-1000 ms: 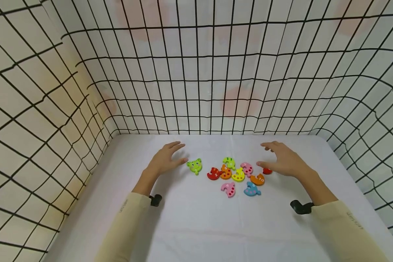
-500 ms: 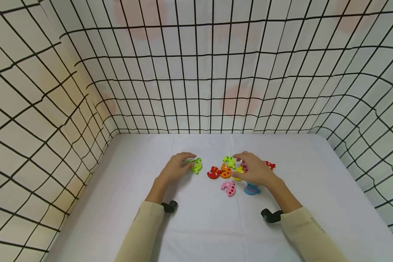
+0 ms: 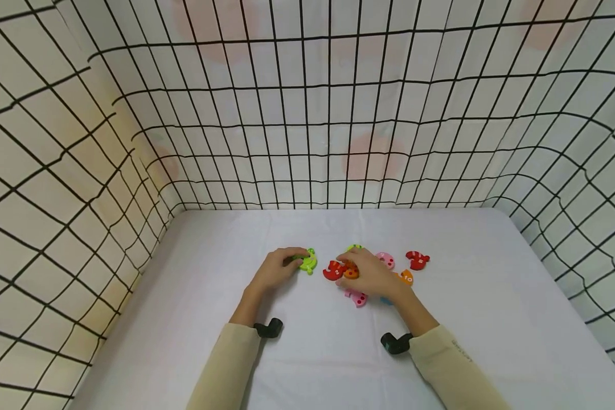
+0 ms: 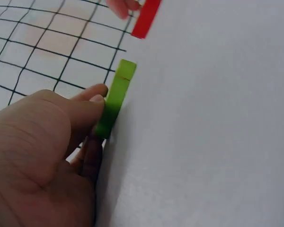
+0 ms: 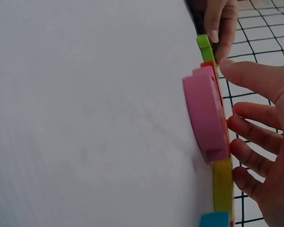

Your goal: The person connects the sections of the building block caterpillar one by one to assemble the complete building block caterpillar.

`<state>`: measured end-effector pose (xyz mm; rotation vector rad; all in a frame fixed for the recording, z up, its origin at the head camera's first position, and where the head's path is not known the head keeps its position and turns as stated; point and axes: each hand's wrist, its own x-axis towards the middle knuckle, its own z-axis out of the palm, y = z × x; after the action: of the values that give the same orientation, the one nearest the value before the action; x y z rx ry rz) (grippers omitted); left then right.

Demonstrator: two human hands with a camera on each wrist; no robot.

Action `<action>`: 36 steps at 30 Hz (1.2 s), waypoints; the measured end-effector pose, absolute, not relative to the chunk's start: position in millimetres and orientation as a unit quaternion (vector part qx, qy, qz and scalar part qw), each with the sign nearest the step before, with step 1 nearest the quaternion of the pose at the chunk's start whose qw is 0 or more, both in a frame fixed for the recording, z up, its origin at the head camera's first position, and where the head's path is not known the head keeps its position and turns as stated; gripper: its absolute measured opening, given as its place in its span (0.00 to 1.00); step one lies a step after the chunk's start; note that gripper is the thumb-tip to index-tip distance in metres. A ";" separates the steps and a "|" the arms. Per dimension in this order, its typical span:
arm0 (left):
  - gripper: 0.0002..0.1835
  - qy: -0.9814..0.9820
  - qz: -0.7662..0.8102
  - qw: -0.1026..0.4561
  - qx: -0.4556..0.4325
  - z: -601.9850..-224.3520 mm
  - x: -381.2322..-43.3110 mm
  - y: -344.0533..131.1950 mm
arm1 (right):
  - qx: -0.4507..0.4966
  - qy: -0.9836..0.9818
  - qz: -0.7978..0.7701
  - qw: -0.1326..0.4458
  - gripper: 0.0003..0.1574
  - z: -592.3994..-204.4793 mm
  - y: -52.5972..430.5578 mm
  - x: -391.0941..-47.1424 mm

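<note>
In the head view, the red piece [image 3: 333,271] lies near the centre of the frame on the table [image 3: 318,364], just left of the right hand [image 3: 371,276], the nearer one. Its longer axis appears to run across the frame. The right thumb and fingers stand spread above and below the gap beside it, the forearm slanting in from lower right. Left of centre, the left hand [image 3: 277,266] pinches the green piece [image 3: 310,261], its fingers pointing right, forearm rising from the bottom edge.
</note>
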<state>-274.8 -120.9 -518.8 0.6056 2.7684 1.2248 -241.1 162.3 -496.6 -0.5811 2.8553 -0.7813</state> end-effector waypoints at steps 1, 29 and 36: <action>0.14 0.895 0.401 0.026 0.192 -519.9 -273.4 -121.7 | -0.194 0.946 -0.251 0.063 0.38 -497.5 159.5 -241.4; 0.13 0.889 0.424 0.004 0.175 -519.4 -271.2 -113.1 | -0.209 0.934 -0.289 0.028 0.33 -491.8 122.7 -236.2; 0.13 0.886 0.431 0.013 0.172 -520.4 -270.0 -114.7 | -0.175 0.934 -0.311 0.022 0.33 -495.7 106.9 -236.2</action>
<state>-270.0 -114.7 -520.4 0.5352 2.7601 1.3436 -236.2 106.9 -495.7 -0.5408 2.8932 -0.9641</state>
